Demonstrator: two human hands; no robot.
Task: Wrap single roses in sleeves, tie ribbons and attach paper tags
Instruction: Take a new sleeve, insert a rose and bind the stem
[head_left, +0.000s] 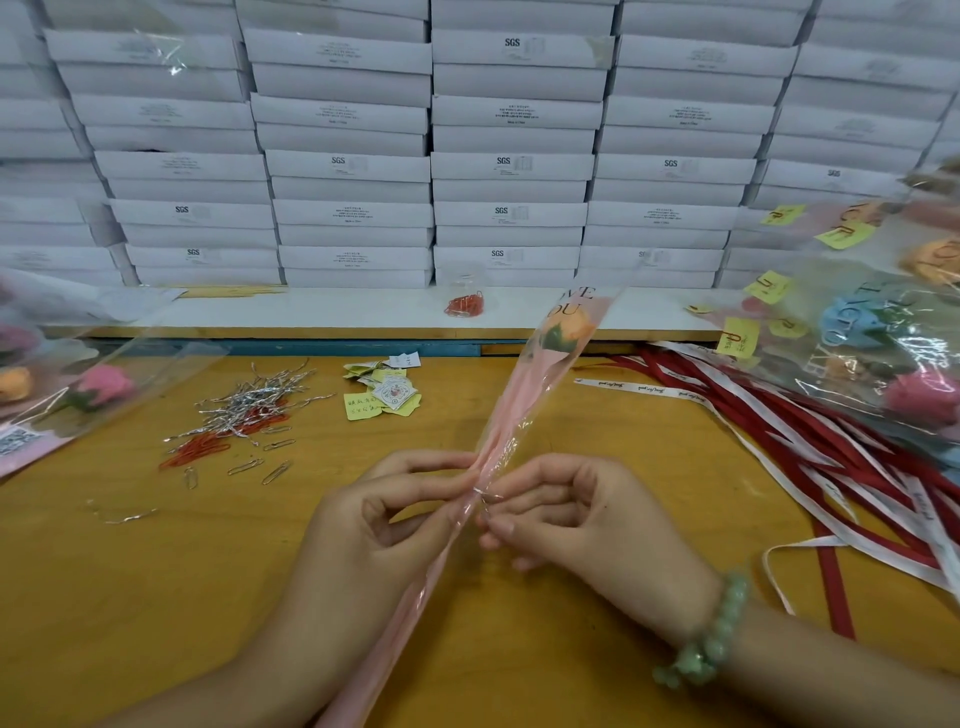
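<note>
1. Left hand (395, 514) — thumb and forefinger pinch the gathered neck of the clear-and-pink cellophane sleeve (524, 400); the other fingers are curled under.
2. Right hand (571, 514) — the fingertips appear closed on the thin silver wire twist tie (485, 496) at that same neck. There is a green bead bracelet (701, 639) on the wrist.
3. Sleeve — held off the table, slanting from between my wrists up and to the right, with the orange rose (569, 330) inside its upper end.
4. Progress, as I judge it: this rose is sleeved and its neck is being cinched. I see no ribbon or tag on it yet, so both steps remain.
5. Supplies:
   - Red and white satin ribbons (779, 431) are strewn to the right, one white loop near the right wrist.
   - Small yellow and white paper tags (384, 392) lie beyond the hands.
   - A heap of spare silver ties (254, 400) sits with red and steel paper clips (208, 447) to the left.
6. Stock:
   - Sleeved roses bearing yellow tags (883, 332) are piled at the right edge.
   - Sleeved roses without visible tags (78, 389) lie at the left edge.
7. Room:
   - Bare yellow wooden table (156, 597) is open to the left and just ahead of the hands.
   - A wall of stacked white cardboard boxes (509, 166) closes the back.
   - The right side is crowded, and I would expect the sleeve tip or the ribbon loop to snag there.
</note>
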